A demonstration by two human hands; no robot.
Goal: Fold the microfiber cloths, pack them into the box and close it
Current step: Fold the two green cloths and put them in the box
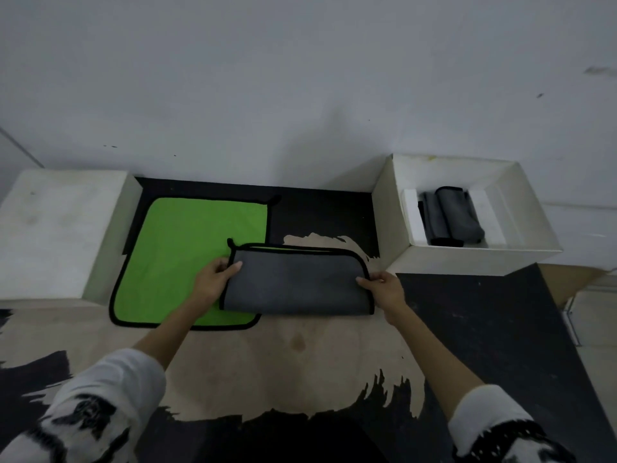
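Mid-fold, centre frame: our left hand (213, 275) and right hand (384, 285) pinch the ends of the grey cloth (293, 282), already halved. Next, we'd say, another fold, then into the box (400, 212) upper right.

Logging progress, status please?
Left hand, right hand grip folded grey cloth. Green cloth flat, unfolded. Box open, cloths inside. Nothing blocking.
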